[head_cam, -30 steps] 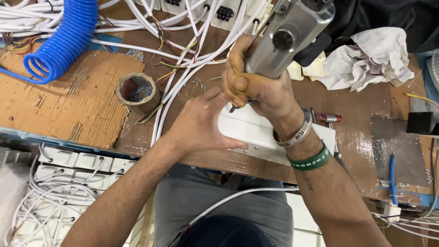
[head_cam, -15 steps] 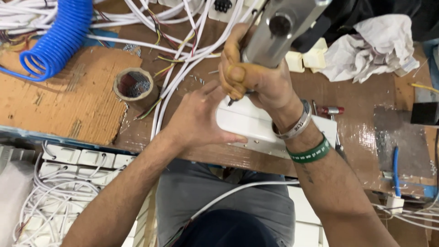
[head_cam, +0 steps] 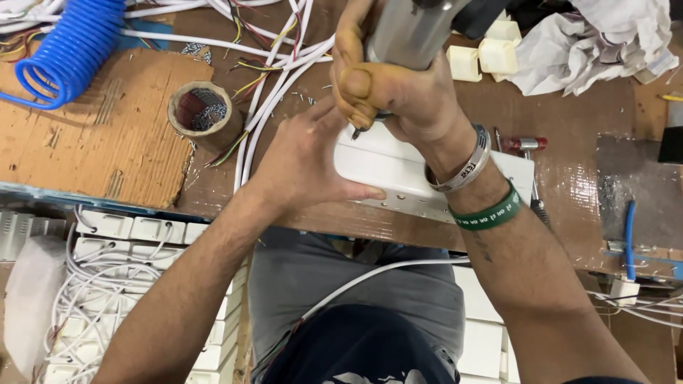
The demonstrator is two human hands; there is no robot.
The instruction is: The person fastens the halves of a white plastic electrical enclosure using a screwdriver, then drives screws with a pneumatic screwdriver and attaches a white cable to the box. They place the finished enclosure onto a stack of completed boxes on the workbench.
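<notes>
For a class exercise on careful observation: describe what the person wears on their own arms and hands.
Both forearms are bare, with no sleeves or gloves. The right hand has a silver metal bangle at the wrist, then a green rubber wristband with white markings. The left hand wears nothing.
</notes>
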